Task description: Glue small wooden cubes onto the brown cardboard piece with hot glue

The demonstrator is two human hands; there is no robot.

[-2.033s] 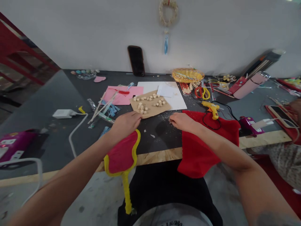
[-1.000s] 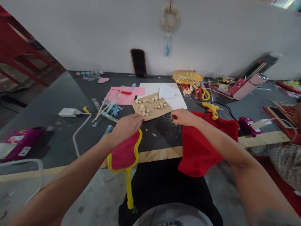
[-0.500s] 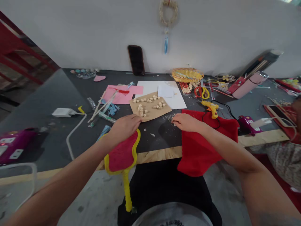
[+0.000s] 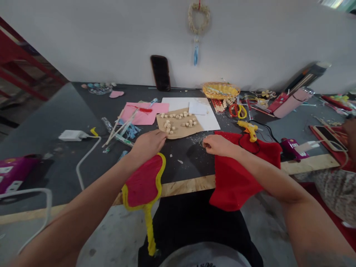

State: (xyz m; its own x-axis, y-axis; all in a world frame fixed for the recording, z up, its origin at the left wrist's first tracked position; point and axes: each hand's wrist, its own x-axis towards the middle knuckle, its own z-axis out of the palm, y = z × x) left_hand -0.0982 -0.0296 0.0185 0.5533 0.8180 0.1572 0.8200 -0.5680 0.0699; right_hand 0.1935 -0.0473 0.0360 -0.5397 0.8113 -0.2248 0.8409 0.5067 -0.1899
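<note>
My left hand (image 4: 149, 145) is closed at the near left edge of a sheet of brown paper (image 4: 180, 131), its fingertips pinching that edge. Several small cream-coloured pieces (image 4: 167, 127) lie in loose clusters on the paper. My right hand (image 4: 218, 145) is curled closed, low over the table beside scattered pale crumbs (image 4: 197, 140); what its fingers hold, if anything, is hidden. Under my right wrist a red cloth (image 4: 246, 170) drapes over the table edge. Below my left hand, a pink fan-like piece with yellow trim and handle (image 4: 144, 181) overhangs the edge.
A yellow glue gun (image 4: 248, 129), scissors (image 4: 238, 110) and a woven basket (image 4: 221, 90) are to the right. Behind the paper lies a white board (image 4: 213, 120); a phone (image 4: 160, 73) leans on the wall. White cable (image 4: 83, 163) crosses the left side. Another person's sleeve (image 4: 338, 189) shows at right.
The brown paper has shifted slightly, its near edge now higher and flatter in view, with my left hand still at it. My right hand stays almost in place.
</note>
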